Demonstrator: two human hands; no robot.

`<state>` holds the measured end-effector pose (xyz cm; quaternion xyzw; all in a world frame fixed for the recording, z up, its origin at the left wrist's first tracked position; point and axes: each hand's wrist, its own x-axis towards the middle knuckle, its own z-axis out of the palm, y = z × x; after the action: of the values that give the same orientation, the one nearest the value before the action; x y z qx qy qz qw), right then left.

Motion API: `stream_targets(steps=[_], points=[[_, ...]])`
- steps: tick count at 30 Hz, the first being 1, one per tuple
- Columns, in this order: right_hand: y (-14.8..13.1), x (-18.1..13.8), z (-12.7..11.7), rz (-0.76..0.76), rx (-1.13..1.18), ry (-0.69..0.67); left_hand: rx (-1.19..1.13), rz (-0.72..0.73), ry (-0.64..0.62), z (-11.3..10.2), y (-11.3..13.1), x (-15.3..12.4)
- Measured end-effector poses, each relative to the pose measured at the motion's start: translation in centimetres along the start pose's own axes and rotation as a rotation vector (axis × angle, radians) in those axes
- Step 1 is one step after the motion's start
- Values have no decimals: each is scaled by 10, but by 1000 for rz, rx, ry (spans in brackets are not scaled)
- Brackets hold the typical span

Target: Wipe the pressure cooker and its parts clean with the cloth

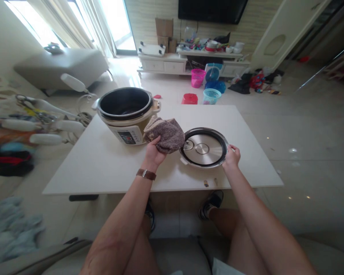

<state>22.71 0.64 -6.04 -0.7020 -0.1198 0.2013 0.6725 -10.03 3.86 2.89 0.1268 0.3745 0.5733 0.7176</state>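
A bunched purple-brown cloth [167,134] is gripped by my left hand [155,152], its right edge close to the lid. My right hand [232,156] holds the right rim of a round pressure cooker lid [215,147], whose metal inside faces up with a dark ring around it. Whether the lid rests on the table or is slightly raised, I cannot tell. Left of the cloth, the electric pressure cooker [126,118] stands upright and uncovered on the table, its dark inside and front control panel showing.
The white table [109,172] carries two small scraps [206,183] near its front edge. Beyond it are a red stool [189,99], a light blue basket [211,96] and a pink basket [198,78]. A white-armed stand [54,109] is at the left.
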Motion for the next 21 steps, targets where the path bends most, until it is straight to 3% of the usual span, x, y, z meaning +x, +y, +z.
stream_targets(steps=[5,11,16,21], points=[[-8,49,-27,-3,-37,238,-35,0,-18,0,1,-5],[-14,62,-36,74,15,286,-68,-98,4,6,-11,-15],[-20,71,-16,182,116,182,-235,-133,147,13,-23,-23],[-41,91,27,83,-185,83,-314,-169,167,10,-22,-27]])
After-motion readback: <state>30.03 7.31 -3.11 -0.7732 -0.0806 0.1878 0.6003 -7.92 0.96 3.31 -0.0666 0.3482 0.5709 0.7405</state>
